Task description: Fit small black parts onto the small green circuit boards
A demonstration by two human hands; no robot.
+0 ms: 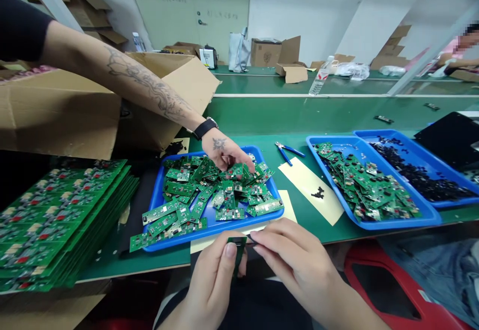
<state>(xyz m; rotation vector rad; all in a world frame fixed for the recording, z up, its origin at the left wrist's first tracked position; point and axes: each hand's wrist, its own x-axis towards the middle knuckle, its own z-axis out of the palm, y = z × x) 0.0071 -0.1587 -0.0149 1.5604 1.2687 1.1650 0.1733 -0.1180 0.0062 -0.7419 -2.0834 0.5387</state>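
My left hand (pixel 213 270) is closed on a small green circuit board (pixel 239 250), held upright over my lap with the thumb on its face. Close beside it, my right hand (pixel 295 255) pinches a small black part (pixel 251 239) at the board's upper edge. Whether the part touches the board I cannot tell. Just beyond my hands stands a blue tray (pixel 213 233) heaped with loose green boards (pixel 202 203). A co-worker's hand (pixel 228 150), with a dark wristband, reaches into that tray from the left, its fingers on the boards.
Stacked board panels (pixel 56 215) stand at left, before an open cardboard box (pixel 56 105). Blue-handled cutters (pixel 290 151) and a paper strip (pixel 310 190) with black bits lie right of the tray. Farther right are a second board tray (pixel 396 224) and a tray of black parts (pixel 422 170).
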